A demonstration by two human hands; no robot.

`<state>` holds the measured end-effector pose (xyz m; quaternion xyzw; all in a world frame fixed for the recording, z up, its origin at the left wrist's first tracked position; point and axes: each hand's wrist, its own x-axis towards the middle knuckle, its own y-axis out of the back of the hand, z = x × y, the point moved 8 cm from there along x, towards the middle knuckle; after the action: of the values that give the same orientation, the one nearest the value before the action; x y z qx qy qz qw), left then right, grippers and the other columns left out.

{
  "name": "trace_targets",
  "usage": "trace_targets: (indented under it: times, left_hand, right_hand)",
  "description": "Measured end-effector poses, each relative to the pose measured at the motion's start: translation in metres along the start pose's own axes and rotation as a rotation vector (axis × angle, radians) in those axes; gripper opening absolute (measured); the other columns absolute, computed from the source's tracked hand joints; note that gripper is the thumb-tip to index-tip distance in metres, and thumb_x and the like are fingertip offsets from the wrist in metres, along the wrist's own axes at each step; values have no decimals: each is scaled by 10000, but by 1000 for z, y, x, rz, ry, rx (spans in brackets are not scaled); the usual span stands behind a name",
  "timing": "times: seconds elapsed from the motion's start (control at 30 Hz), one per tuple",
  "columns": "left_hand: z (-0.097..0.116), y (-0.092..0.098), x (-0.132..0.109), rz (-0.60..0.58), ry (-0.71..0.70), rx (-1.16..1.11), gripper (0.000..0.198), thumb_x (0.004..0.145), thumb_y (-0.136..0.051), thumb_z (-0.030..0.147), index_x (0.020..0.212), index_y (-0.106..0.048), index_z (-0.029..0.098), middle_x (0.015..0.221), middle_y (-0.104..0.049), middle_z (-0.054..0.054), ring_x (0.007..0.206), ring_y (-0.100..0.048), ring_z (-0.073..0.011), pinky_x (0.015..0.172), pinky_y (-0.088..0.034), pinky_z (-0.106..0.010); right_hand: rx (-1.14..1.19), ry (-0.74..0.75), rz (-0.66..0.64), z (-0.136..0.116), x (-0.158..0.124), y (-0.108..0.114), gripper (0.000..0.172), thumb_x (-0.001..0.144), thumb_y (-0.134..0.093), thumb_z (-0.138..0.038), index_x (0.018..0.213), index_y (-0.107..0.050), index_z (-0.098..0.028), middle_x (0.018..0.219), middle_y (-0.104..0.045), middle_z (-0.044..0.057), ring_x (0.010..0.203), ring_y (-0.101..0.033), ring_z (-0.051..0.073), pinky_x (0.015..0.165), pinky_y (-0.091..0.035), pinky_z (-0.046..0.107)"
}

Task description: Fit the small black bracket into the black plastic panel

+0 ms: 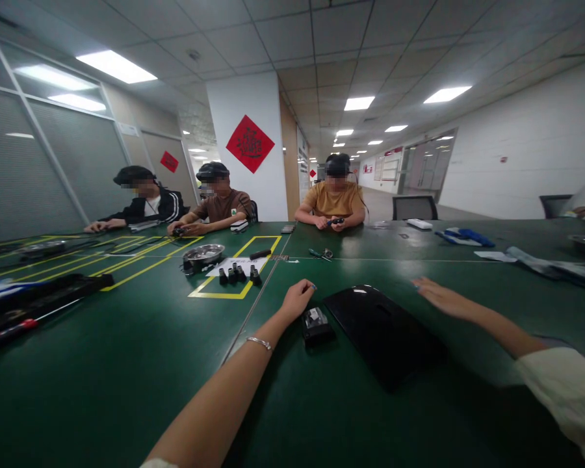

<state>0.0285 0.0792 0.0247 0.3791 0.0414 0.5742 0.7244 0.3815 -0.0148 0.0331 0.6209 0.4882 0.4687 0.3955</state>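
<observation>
Yellow tape box (219,296), 11 o'clock of left hand: black parts (236,275) grouped inside, metal bowl (203,253) at its edge, probably to contain strays.
Left hand (297,298): loosely curled, empty, small black module (316,323) just beside at 5 o'clock.
Black panel (380,331): flat between hands.
Right hand (441,299): spread, palm down, empty.
Red wall sign (250,143): character illegible.

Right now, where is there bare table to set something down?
Bare green table lies between the left forearm and the tools at far left. A narrower strip runs beyond the black panel, between left hand and right hand. Crowded: the small device by the left hand, and the yellow-taped box of parts.
</observation>
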Motion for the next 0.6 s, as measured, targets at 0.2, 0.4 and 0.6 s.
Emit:
trace_targets:
  times: [0.2, 0.4, 0.6]
  left_hand:
    - [1, -2, 0, -11, -3, 9, 199, 772, -432, 317, 772, -573, 178, 712, -571, 18, 682, -505, -122, 624, -369, -224]
    - [1, -3, 0, -26, -12, 13, 193, 774, -437, 315, 774, -574, 178, 728, -580, 18, 692, -509, -123, 630, -371, -226]
    - [-5, 0, 3, 20, 2, -76, 125, 765, -463, 256, 829, -540, 182, 667, -534, 38, 634, -487, -110, 601, -365, -224]
  right_hand:
    - [118, 121, -287, -56, -34, -29, 545, 865, -222, -416, 1288, -451, -160, 1375, -365, 60, 1314, -204, 207, 1071, -175, 401]
    - [165, 98, -292, -49, -33, -41, 574, 874, -158, -443, 1324, -403, -183, 1403, -312, 26, 1325, -149, 206, 1087, -127, 408]
    - [310, -119, -5, -39, -18, -10, 558, 874, -139, -437, 1313, -409, -222, 1400, -325, 22, 1326, -134, 272, 1063, -123, 504]
